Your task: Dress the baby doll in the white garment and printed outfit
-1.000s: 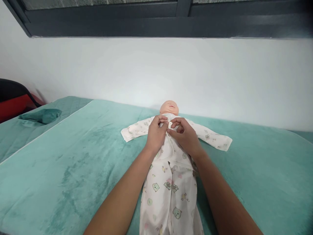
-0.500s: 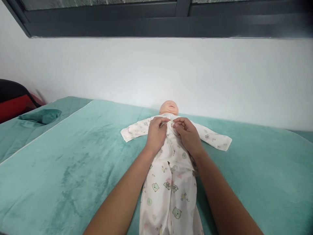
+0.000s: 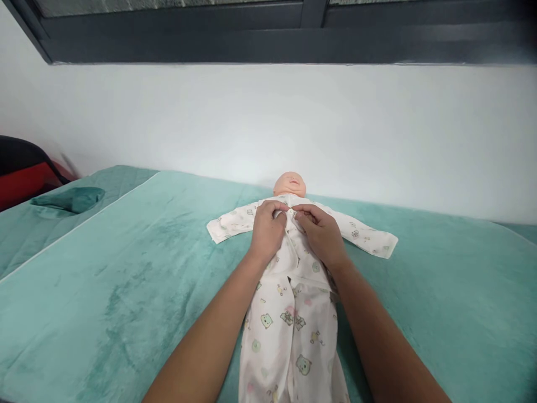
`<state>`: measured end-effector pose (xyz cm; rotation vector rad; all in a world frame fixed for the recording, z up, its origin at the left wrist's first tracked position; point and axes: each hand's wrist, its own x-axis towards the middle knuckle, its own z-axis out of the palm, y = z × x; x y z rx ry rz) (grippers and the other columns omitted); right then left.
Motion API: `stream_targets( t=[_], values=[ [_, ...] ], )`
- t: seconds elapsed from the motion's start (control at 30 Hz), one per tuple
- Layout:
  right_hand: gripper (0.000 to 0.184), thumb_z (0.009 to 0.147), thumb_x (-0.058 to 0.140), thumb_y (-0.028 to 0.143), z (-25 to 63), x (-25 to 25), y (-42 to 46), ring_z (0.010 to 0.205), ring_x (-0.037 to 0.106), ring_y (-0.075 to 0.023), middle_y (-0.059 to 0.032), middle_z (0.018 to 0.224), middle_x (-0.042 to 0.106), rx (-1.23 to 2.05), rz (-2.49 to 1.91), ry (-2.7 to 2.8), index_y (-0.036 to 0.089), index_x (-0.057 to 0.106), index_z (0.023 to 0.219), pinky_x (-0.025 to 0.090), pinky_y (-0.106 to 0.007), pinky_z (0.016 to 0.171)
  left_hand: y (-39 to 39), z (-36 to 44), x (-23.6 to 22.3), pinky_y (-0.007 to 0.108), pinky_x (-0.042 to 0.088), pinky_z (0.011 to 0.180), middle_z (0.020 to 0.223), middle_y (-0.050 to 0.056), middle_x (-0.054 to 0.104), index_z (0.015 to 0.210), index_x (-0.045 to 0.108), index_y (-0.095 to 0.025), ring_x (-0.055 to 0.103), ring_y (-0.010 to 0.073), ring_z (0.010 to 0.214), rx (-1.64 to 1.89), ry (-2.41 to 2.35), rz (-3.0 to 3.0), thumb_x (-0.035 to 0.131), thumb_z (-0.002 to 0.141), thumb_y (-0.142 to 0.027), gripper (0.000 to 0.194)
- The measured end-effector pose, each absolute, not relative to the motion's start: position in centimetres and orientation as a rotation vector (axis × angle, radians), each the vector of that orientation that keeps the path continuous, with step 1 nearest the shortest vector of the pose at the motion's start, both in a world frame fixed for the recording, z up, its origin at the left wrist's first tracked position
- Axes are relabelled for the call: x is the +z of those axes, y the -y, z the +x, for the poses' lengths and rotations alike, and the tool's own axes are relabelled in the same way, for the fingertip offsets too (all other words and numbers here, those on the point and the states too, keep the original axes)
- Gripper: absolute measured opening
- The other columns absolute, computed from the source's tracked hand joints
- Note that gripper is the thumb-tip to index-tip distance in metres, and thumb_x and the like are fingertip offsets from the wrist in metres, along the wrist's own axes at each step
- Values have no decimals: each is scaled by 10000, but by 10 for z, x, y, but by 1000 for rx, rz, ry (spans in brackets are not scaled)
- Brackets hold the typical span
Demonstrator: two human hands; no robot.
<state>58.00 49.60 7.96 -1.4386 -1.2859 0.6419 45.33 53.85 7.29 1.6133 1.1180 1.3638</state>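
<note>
A baby doll (image 3: 289, 183) lies on its back, dressed in a white baby shirt (image 3: 304, 254) with small animal prints, its sleeves spread to both sides. Matching baby pants (image 3: 272, 336) cover its legs. At the upper chest my left hand (image 3: 269, 229) pinches the left edge of the shirt's front opening. My right hand (image 3: 319, 230) pinches the opposite edge, its fingertips almost meeting those of the left. The fingers partly hide the fastening between them. Lower down, the shirt front shows a small gap.
A teal plush cover (image 3: 126, 268) lies under the doll. A dark green cloth item (image 3: 69, 200) rests at the far left, near a red and black object (image 3: 25, 173). Behind the doll's head rises a white wall (image 3: 268, 123) beneath a dark window frame (image 3: 188, 45).
My right hand has shifted slightly left, bringing its fingertips closer to my left hand at the shirt front. The left hand and the doll stay in place.
</note>
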Motion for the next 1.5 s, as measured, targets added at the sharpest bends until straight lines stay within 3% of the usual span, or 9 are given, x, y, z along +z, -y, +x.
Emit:
stream_targets(
  t=[0.2, 0.37, 0.53, 0.67, 0.8, 1.03, 1.17, 1.33, 1.5],
  values=[
    [261, 792, 576, 347, 579, 81, -495, 620, 480, -140, 32, 661, 543, 643, -1445, 1275, 214, 693, 984, 385, -289, 645, -538, 455, 73, 339, 424, 962, 962, 34, 676, 718, 644, -198, 611, 186, 999, 1431, -1041, 1570, 512, 774, -102, 173],
    [255, 784, 586, 350, 581, 82, -495, 624, 480, -130, 29, 705, 553, 677, -1420, 1235, 215, 667, 984, 390, -282, 641, -535, 442, 73, 313, 465, 835, 920, 19, 695, 838, 686, -207, 612, 170, 847, 1393, -1102, 1435, 525, 759, -122, 198],
    [162, 781, 586, 336, 581, 86, -492, 647, 495, -144, 23, 704, 565, 595, -1484, 1346, 223, 627, 890, 397, -288, 642, -518, 420, 78, 290, 457, 791, 852, 19, 684, 857, 708, -202, 596, 165, 809, 1253, -1110, 1449, 614, 789, -251, 126],
    [110, 763, 598, 323, 583, 99, -478, 640, 494, -155, 17, 716, 583, 557, -1616, 1606, 246, 588, 840, 378, -285, 588, -509, 412, 84, 256, 422, 621, 705, -7, 611, 875, 709, -213, 525, 132, 634, 1028, -1015, 1560, 611, 821, -350, 177],
    [90, 758, 589, 305, 575, 110, -463, 576, 467, -150, 17, 679, 573, 525, -1738, 1830, 250, 518, 753, 308, -275, 521, -511, 407, 87, 245, 396, 588, 680, -16, 577, 824, 694, -212, 504, 122, 614, 980, -983, 1650, 637, 797, -334, 138],
    [238, 835, 519, 295, 539, 102, -459, 496, 313, -131, 2, 639, 482, 56, -2046, 1752, 240, 349, 677, 178, -295, 525, -515, 402, 90, 240, 439, 636, 764, 13, 641, 796, 675, -184, 549, 128, 694, 1022, -838, 1461, 658, 789, -335, 152],
    [286, 854, 506, 315, 551, 103, -458, 501, 350, -134, 11, 571, 482, 235, -1909, 1707, 230, 359, 622, 230, -292, 508, -514, 404, 92, 250, 461, 675, 797, 26, 661, 809, 694, -183, 565, 136, 730, 1049, -809, 1409, 666, 783, -323, 145],
    [222, 810, 598, 427, 567, 100, -451, 579, 481, -149, 15, 624, 563, 697, -1605, 1353, 219, 589, 732, 342, -271, 529, -510, 408, 93, 247, 442, 643, 803, 27, 662, 823, 710, -190, 552, 138, 722, 1014, -778, 1494, 641, 801, -367, 191],
    [280, 774, 658, 491, 567, 83, -445, 557, 433, -127, 27, 636, 517, 883, -1372, 1095, 217, 628, 818, 336, -248, 512, -508, 411, 92, 244, 409, 606, 770, 16, 641, 822, 710, -196, 527, 133, 689, 985, -765, 1566, 617, 814, -386, 212]
  ],
)
